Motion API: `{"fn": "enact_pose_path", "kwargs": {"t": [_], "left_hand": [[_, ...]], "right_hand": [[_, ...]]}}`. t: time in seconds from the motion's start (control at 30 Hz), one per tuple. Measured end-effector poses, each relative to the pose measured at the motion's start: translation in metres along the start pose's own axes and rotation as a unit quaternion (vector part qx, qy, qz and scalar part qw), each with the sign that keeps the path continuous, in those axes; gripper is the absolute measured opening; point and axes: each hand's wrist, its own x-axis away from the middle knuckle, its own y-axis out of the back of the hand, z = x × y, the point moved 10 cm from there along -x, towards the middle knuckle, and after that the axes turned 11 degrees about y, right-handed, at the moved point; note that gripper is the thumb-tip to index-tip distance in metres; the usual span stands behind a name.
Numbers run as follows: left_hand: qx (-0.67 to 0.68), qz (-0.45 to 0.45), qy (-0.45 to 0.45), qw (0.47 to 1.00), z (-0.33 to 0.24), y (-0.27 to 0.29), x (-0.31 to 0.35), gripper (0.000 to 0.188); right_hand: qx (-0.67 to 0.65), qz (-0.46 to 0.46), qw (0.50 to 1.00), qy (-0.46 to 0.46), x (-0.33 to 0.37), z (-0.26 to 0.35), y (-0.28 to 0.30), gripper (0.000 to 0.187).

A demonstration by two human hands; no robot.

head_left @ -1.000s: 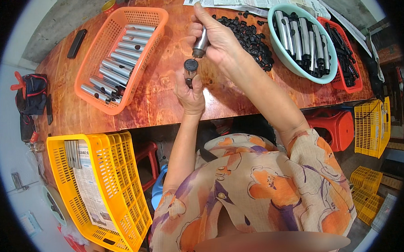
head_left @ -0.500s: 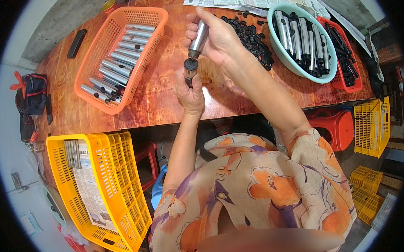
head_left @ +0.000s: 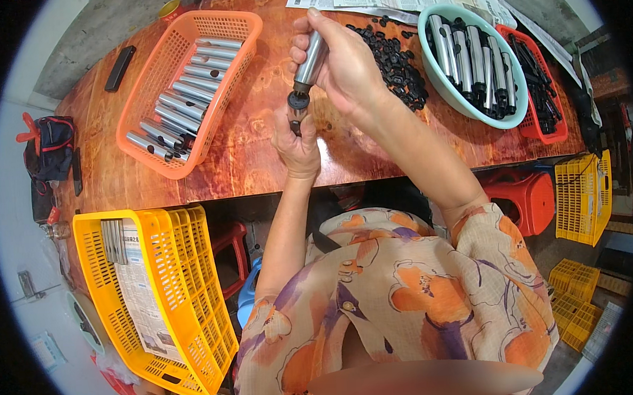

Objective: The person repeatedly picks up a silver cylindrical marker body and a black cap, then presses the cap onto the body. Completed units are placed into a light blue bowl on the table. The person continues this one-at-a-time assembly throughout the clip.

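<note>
My right hand (head_left: pixel 347 63) is wrapped round a silver metal tube (head_left: pixel 313 59), held tilted above the table with its dark lower end pointing down. Below it, my left hand (head_left: pixel 299 150) grips a small black plastic part (head_left: pixel 298 101) with a round top. The tube's lower end meets the top of this part; whether it sits inside cannot be made out. My left fingers cover much of the part. Many loose black caps (head_left: pixel 399 70) lie on the table beyond my right forearm.
An orange basket (head_left: pixel 130 107) of silver tubes stands on the left of the wooden table (head_left: pixel 245 174). To the right are a pale green basin (head_left: pixel 431 71) of tubes and a red basket (head_left: pixel 555 139) of black parts. A yellow crate (head_left: pixel 185 274) stands at the near left.
The tube in my right hand has shifted slightly down and left, so its lower end is closer against the black plastic part. My left hand has barely moved.
</note>
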Motion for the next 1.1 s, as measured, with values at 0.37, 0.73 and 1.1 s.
{"fn": "enact_pose_path", "kwargs": {"t": [0.37,0.73,1.1], "left_hand": [[-0.052,0.001,0.004,0.999,-0.006,-0.002,0.000,0.036],[-0.051,-0.001,-0.005,0.999,-0.002,-0.003,0.000,0.038],[-0.022,0.006,-0.023,0.999,-0.006,-0.007,0.001,0.035]], "right_hand": [[-0.026,-0.019,0.997,0.065,0.006,0.006,0.008,0.020],[-0.190,-0.136,0.968,-0.090,-0.003,-0.034,0.042,0.014],[-0.142,-0.088,0.985,-0.048,0.000,-0.015,0.029,0.015]]}}
